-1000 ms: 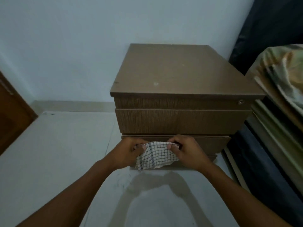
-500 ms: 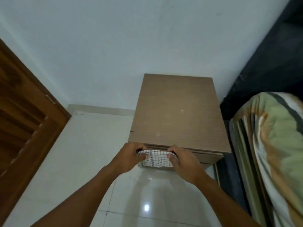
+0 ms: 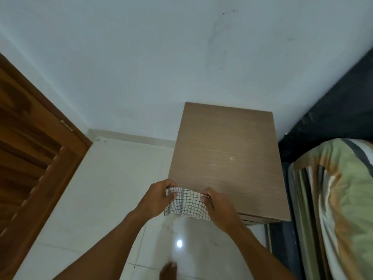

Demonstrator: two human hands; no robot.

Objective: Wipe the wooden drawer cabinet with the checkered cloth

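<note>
The wooden drawer cabinet [image 3: 226, 156] stands against the white wall, seen from above so that mostly its brown top shows. A white checkered cloth [image 3: 185, 205] is stretched between my two hands over the cabinet's front left corner. My left hand [image 3: 156, 196] pinches the cloth's left edge. My right hand [image 3: 219, 209] pinches its right edge. The drawer fronts are almost hidden below the top; only a sliver shows at the lower right.
A brown wooden door [image 3: 30, 158] is at the left. A bed with a striped green and orange cover [image 3: 343, 199] and dark frame sits close on the cabinet's right. White tiled floor [image 3: 105, 188] lies in front and to the left. A bare foot [image 3: 168, 271] shows at the bottom.
The view has risen from facing the drawer fronts to looking down on the cabinet's top. Both hands have lifted the cloth from the lowest drawer's level to the top's front edge.
</note>
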